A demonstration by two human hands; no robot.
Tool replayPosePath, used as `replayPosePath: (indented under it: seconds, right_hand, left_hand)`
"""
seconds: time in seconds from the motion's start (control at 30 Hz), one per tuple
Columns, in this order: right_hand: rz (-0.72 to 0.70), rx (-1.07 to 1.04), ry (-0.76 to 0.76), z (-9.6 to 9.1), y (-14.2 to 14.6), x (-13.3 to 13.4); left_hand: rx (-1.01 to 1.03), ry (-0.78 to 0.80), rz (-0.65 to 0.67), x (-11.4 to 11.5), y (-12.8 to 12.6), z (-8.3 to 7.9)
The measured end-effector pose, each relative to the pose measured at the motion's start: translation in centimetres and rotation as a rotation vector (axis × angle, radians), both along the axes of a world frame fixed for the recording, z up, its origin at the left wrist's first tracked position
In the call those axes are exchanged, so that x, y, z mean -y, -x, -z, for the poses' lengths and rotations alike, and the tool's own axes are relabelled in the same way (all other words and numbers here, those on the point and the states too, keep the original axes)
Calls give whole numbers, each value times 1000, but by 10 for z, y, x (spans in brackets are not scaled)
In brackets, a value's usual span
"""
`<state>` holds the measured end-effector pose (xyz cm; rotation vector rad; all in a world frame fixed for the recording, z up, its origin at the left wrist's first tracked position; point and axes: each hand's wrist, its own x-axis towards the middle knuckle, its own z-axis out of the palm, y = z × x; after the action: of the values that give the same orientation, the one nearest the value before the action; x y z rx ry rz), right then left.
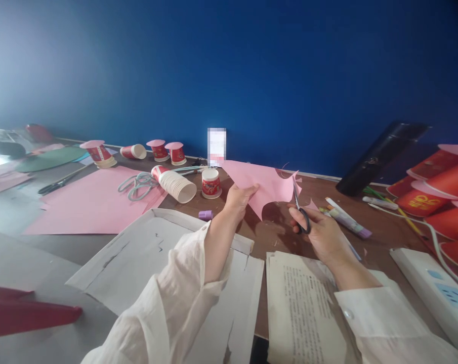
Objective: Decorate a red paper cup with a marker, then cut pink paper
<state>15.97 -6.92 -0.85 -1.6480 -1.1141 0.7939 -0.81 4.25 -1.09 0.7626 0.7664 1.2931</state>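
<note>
My left hand [239, 198] is closed on a sheet of pink paper [259, 183], held up above the brown table [278, 230]. My right hand [320, 230] grips black-handled scissors [300, 210], fingers through the loops. The blades point up into the paper's right edge, where curved cut-outs show. Both arms wear white sleeves.
Several red paper cups [211, 183] and a lying stack of cups [175, 184] sit behind. A big pink sheet [92, 199], another pair of scissors [59, 183], white papers [145, 263], a printed page [304, 308], glue sticks [348, 220], a power strip [433, 288] and red cup pieces [437, 199] surround the hands.
</note>
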Motion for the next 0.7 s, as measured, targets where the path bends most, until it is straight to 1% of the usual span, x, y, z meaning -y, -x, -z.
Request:
replayPosePath:
  seconds: [0.23,0.4,0.7]
  right_hand:
    - [-1,-14,-26,-2,-1,0]
    - [14,-46,2,0,-3,-1]
    - [7,-106,-14,10,-10,-5]
  left_hand:
    - [-22,-46,11,-2,3,-2]
    - [-3,-91,25,-4,7,-3]
    - [-23,-66,40,-3,8,-5]
